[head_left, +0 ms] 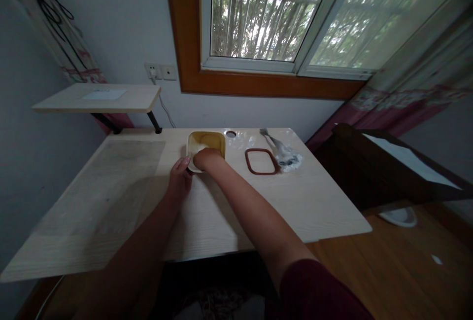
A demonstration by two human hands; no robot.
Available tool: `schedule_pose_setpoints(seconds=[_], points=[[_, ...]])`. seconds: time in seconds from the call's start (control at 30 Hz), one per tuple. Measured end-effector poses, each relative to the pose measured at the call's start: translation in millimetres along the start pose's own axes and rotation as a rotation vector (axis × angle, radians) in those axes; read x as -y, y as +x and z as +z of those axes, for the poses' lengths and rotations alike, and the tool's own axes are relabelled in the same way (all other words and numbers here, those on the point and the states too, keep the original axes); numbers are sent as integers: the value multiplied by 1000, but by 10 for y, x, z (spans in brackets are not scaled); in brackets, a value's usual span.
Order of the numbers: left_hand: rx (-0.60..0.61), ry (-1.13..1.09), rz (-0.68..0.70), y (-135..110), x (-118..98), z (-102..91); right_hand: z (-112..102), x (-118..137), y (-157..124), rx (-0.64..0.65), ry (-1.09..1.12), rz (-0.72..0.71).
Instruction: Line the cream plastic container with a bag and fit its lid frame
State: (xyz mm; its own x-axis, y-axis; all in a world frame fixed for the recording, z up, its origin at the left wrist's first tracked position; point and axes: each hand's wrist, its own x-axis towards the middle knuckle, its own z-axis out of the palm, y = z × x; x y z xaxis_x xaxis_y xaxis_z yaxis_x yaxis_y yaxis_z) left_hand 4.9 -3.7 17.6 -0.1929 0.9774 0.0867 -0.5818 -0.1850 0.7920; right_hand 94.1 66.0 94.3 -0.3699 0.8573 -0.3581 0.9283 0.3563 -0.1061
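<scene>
A squarish, yellowish container with a pale rim stands on the table, its open top facing up. My left hand grips its near left corner, thumb at the rim and fingers along the outside. My right hand reaches down into the container with its fingers curled. What those fingers hold, if anything, is hidden. Something whitish shows inside beside the right hand, too unclear to name. To the right lies a brown rounded-square lid or frame whose middle shows the tabletop colour.
A crumpled clear plastic bag lies beside the brown frame, with a grey flat-ended object at its far end. A cable hole sits near the table's back edge. A raised shelf stands at back left, and a clear sheet covers the left side.
</scene>
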Motion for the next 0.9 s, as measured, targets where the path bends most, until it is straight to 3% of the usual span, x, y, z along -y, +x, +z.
schedule_pose_setpoints(seconds=[0.13, 0.33, 0.57, 0.9], points=[[-8, -16, -10, -7, 11, 0, -11, 10, -18, 57, -39, 54], [23, 23, -11, -9, 50, -13, -10, -32, -115, 33, -50, 49], [35, 54, -77, -48, 75, 15, 25, -103, -92, 55, -55, 157], [32, 72, -69, -64, 108, 51, 48, -115, -102, -35, -64, 242]])
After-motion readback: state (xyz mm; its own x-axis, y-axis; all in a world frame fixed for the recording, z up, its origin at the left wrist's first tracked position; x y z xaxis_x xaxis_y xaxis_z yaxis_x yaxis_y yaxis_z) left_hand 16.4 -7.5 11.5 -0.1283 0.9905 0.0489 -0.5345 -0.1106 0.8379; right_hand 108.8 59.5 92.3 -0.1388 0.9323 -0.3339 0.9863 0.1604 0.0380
